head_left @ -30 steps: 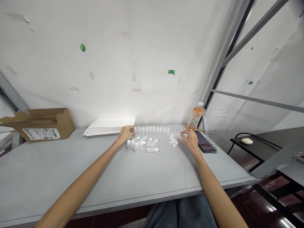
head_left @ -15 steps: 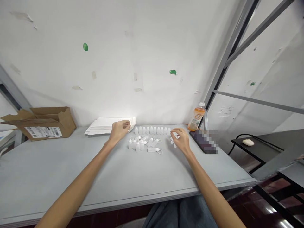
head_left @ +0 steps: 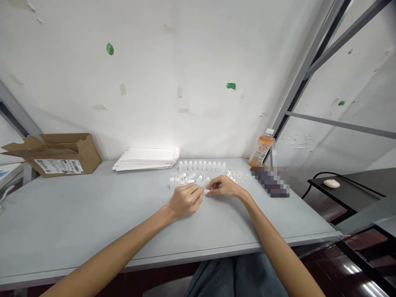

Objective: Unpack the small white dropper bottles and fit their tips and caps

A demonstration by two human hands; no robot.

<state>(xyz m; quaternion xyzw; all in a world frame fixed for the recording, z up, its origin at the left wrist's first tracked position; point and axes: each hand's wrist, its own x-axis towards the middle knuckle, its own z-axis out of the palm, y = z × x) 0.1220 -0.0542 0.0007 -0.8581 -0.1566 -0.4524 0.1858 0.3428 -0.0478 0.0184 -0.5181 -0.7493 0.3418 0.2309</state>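
My left hand (head_left: 185,200) and my right hand (head_left: 223,187) meet over the grey table (head_left: 93,214), fingers pinched together on a small white bottle (head_left: 205,191) held between them. Just behind my hands lies a loose cluster of small white bottles (head_left: 185,180), some upright and some on their sides. Further back, a row of several upright white bottles (head_left: 201,166) stands along the wall. A pile of tiny white caps (head_left: 238,176) lies to the right of my right hand.
A stack of white paper (head_left: 147,158) lies at the back. An open cardboard box (head_left: 58,153) sits at the far left. An orange drink bottle (head_left: 261,148) and a dark flat device (head_left: 270,181) are at the right. A grey metal frame (head_left: 305,70) rises beside the table.
Both hands have drawn back from the bottle row and the cap pile and come together nearer me. They now pinch one small bottle between them.
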